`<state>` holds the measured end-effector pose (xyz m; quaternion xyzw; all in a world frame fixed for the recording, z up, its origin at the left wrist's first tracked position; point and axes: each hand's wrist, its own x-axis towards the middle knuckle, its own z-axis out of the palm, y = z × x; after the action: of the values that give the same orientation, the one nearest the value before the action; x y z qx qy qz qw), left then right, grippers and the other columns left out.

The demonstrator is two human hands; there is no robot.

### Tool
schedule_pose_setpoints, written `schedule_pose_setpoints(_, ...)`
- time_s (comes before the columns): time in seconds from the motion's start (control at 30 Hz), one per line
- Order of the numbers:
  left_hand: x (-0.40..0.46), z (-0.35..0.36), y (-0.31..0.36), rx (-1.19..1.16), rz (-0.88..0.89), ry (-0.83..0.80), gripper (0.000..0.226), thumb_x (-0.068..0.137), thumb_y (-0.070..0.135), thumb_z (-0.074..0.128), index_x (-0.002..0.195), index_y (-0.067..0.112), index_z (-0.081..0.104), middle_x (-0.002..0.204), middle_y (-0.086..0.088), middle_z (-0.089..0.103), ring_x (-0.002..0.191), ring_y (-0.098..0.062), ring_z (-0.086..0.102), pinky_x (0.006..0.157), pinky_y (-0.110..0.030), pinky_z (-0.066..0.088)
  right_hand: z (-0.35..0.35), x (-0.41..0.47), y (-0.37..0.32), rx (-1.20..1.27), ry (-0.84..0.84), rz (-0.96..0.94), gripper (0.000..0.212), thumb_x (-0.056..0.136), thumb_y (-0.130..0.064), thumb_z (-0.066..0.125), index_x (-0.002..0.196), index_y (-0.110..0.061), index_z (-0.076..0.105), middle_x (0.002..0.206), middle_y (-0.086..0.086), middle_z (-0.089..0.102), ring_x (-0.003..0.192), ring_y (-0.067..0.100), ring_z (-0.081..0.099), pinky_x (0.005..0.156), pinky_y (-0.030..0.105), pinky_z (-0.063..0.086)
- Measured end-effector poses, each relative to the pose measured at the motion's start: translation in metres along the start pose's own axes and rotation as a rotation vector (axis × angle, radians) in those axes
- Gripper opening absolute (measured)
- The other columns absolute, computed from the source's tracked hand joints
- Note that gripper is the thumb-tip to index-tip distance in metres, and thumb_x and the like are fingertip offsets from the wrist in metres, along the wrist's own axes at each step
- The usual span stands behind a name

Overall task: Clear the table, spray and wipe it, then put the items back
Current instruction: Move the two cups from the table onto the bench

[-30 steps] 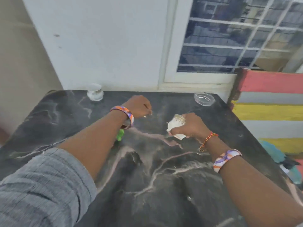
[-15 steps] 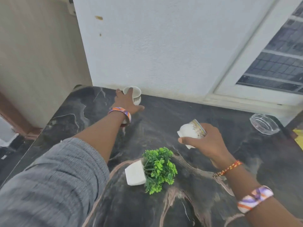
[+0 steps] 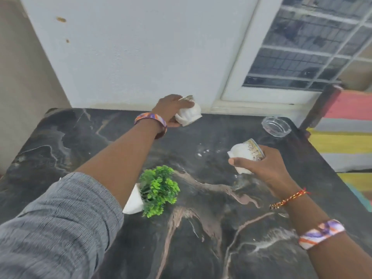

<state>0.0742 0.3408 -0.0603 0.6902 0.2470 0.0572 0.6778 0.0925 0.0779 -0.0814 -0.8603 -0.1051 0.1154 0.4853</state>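
Observation:
My left hand [image 3: 168, 109] grips a white ribbed cup [image 3: 189, 115] and holds it tilted above the far edge of the dark marble table [image 3: 201, 228]. My right hand [image 3: 263, 170] grips a second white cup with a gold patterned rim [image 3: 246, 153], tilted on its side above the table's right half. A small green plant in a white pot [image 3: 153, 190] lies tipped over near the table's middle, partly hidden by my left forearm. A clear glass ashtray [image 3: 276, 126] sits at the far right corner.
A white wall and a barred window rise straight behind the table. A striped pink, grey and yellow surface [image 3: 346, 133] lies past the table's right edge. A beige wall stands to the left.
My left hand reached the white cup at the far edge, closed on it and lifted it off the table, tilted. My right hand still holds its cup, a little further right.

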Motion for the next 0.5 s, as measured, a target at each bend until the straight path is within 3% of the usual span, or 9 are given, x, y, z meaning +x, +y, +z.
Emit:
schedule_pose_setpoints(0.07, -0.010, 0.039, 0.014, -0.012, -0.033, -0.152, 0.018, 0.080, 0.031, 0.067, 0.095, 0.025, 0.058, 0.099, -0.001, 0.060, 0.078, -0.014, 0.061, 0.071, -0.030, 0.056, -0.028, -0.012, 0.011, 0.040, 0.023, 0.015, 0.039, 0.054, -0.026, 0.088, 0.086, -0.013, 0.070, 0.084, 0.008, 0.072, 0.072, 0.019, 0.066, 0.066, 0.032, 0.054)
schedule_pose_setpoints(0.17, -0.040, 0.113, 0.027, -0.065, -0.114, -0.349, 0.004, 0.085, 0.022, 0.061, 0.084, 0.019, 0.059, 0.086, -0.002, 0.062, 0.077, -0.015, 0.060, 0.081, -0.032, 0.052, -0.084, -0.037, 0.036, 0.095, 0.090, 0.046, 0.051, 0.052, -0.030, 0.089, 0.094, -0.012, 0.066, 0.086, 0.004, 0.070, 0.073, 0.017, 0.066, 0.059, 0.027, 0.052)
schedule_pose_setpoints(0.3, -0.076, 0.217, 0.021, -0.188, -0.275, -0.669, 0.011, 0.088, 0.014, 0.050, 0.091, 0.012, 0.060, 0.095, -0.006, 0.064, 0.089, -0.019, 0.060, 0.090, -0.039, 0.047, -0.162, -0.074, 0.079, 0.178, 0.179, 0.103, 0.054, 0.058, -0.026, 0.087, 0.100, -0.010, 0.057, 0.084, 0.004, 0.064, 0.062, 0.013, 0.062, 0.041, 0.020, 0.047)
schedule_pose_setpoints(0.4, -0.103, 0.305, 0.008, -0.164, -0.328, -0.745, 0.010, 0.086, 0.011, 0.052, 0.094, 0.012, 0.059, 0.101, -0.008, 0.063, 0.090, -0.021, 0.061, 0.083, -0.040, 0.053, -0.223, -0.106, 0.123, 0.237, 0.201, 0.146, 0.069, 0.056, -0.033, 0.087, 0.110, -0.009, 0.050, 0.091, 0.005, 0.063, 0.064, 0.014, 0.064, 0.046, 0.024, 0.049)
schedule_pose_setpoints(0.5, -0.135, 0.400, -0.003, -0.051, -0.309, -0.793, 0.015, 0.081, 0.010, 0.061, 0.095, 0.011, 0.058, 0.102, -0.009, 0.061, 0.085, -0.022, 0.063, 0.078, -0.040, 0.055, -0.288, -0.142, 0.168, 0.286, 0.248, 0.173, 0.060, 0.071, -0.027, 0.079, 0.116, -0.015, 0.040, 0.096, -0.002, 0.058, 0.074, 0.014, 0.063, 0.052, 0.032, 0.056)
